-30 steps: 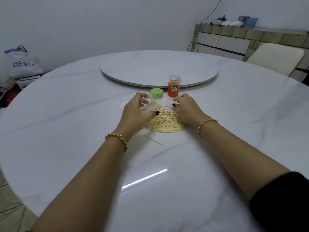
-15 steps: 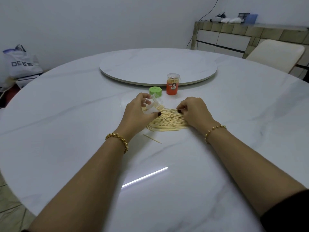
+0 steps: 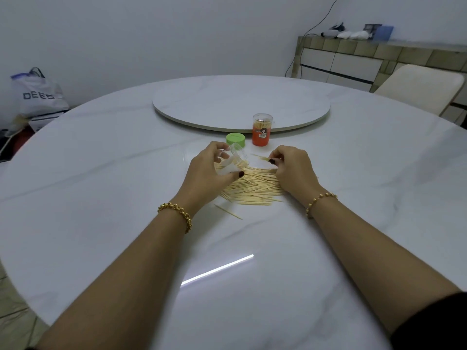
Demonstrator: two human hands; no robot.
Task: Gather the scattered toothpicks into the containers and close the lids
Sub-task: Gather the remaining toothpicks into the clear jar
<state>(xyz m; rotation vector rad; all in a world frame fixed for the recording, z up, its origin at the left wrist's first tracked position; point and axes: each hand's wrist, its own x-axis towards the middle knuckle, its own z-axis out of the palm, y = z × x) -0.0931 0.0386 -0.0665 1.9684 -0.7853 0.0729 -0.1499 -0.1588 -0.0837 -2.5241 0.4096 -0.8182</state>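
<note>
I see the left hand (image 3: 207, 173) grip the jar (image 3: 233, 161) at the left of the pile (image 3: 255, 188), mouth tilted toward it, I judge so picks slide in; the right hand (image 3: 293, 168) pinches a pick (image 3: 260, 157) at its far edge; the lid (image 3: 236, 140) lies beyond, off.

A pile of toothpicks (image 3: 252, 189) on a white table (image 3: 101, 198).
The left hand (image 3: 206, 170) holds a clear jar (image 3: 233, 160) tipped over the pile. The right hand (image 3: 293, 168) pinches a toothpick (image 3: 261, 157). A green lid (image 3: 235, 140) and an orange jar (image 3: 262, 131) stand just behind.
</note>
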